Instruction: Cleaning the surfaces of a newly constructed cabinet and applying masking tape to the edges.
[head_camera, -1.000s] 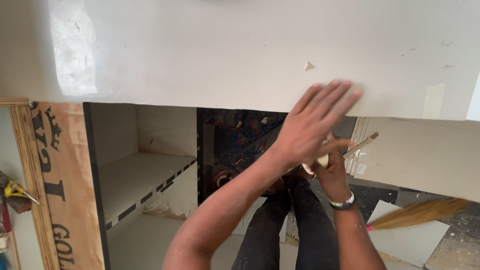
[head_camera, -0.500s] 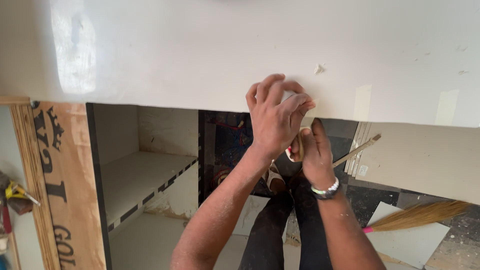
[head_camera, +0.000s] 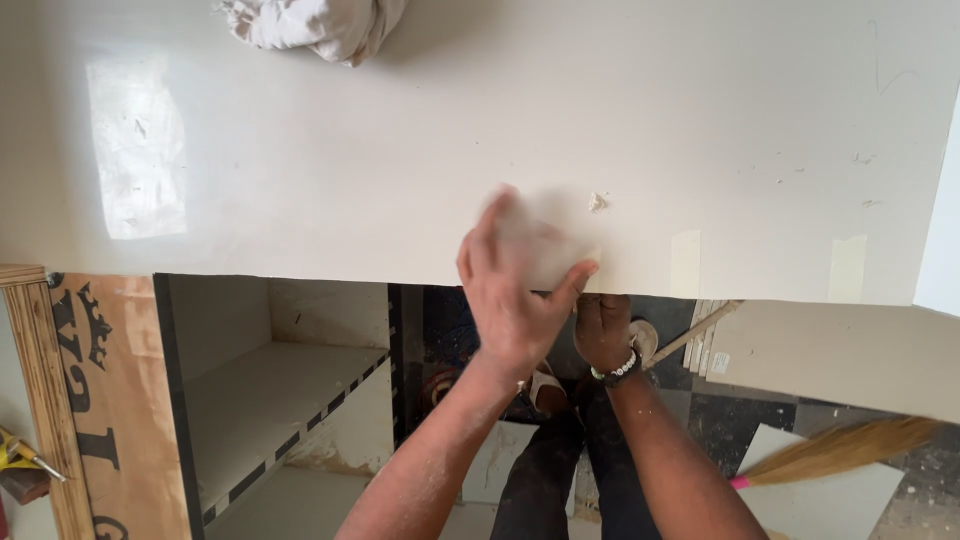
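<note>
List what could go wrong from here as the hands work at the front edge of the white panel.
1. The left hand is blurred on the white panel; it could spread the small lump beside it.
2. The right hand sits under the panel's edge, beside a thin stick; it might get pinched there.

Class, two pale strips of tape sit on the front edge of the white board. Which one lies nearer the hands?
The left strip: it lies just right of the left hand, while the other strip sits farther along toward the board's right end.
</note>
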